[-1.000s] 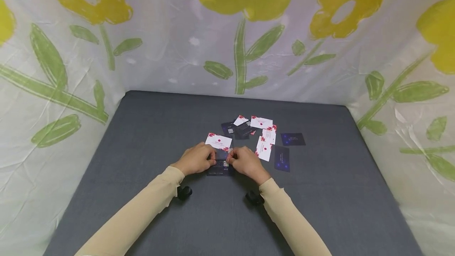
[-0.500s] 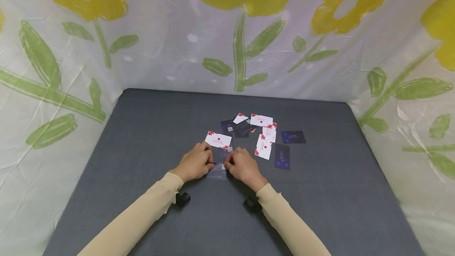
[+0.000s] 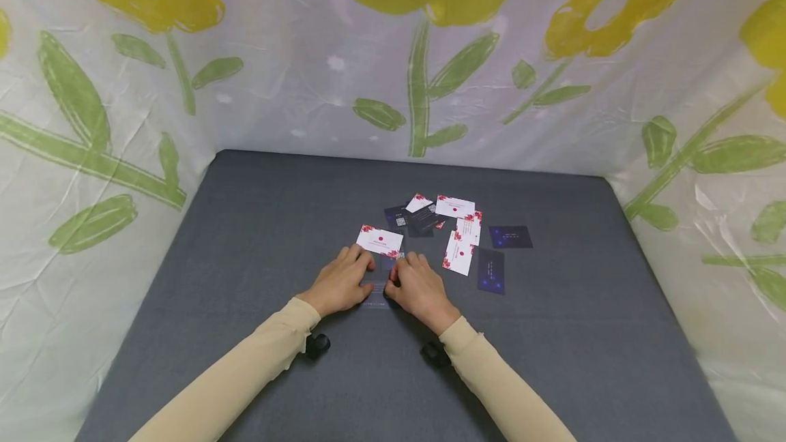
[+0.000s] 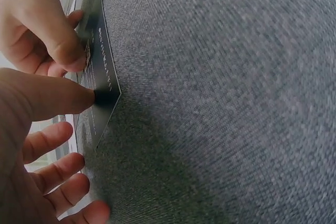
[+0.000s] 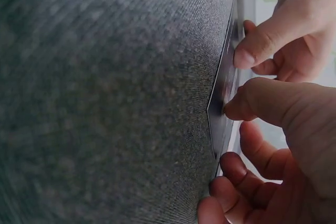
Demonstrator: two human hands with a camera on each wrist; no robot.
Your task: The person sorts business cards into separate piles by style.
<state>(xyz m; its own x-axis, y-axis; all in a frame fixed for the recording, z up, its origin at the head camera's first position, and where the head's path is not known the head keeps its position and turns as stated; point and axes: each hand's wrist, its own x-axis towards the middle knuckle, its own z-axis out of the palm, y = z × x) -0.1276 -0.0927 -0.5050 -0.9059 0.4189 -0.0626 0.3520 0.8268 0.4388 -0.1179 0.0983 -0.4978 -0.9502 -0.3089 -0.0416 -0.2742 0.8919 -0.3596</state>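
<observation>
A dark blue card (image 3: 376, 290) lies on the grey cloth table (image 3: 245, 237) between my two hands. My left hand (image 3: 367, 279) holds its left edge and my right hand (image 3: 394, 281) its right edge. In the left wrist view my left thumb (image 4: 58, 98) presses on the dark card (image 4: 102, 85), with the fingers curled below it. The right wrist view shows my right thumb (image 5: 262, 103) on the same card (image 5: 227, 85), which stands tilted off the cloth. A white card with red flowers (image 3: 381, 240) lies just beyond the hands.
Several more white flowered cards (image 3: 459, 253) and dark cards (image 3: 491, 270) lie scattered behind and to the right of the hands. A floral sheet (image 3: 393, 53) walls the table at the back and on both sides.
The hands have closed in on the dark card, which now shows less between them. Its pale code patch is hidden now.
</observation>
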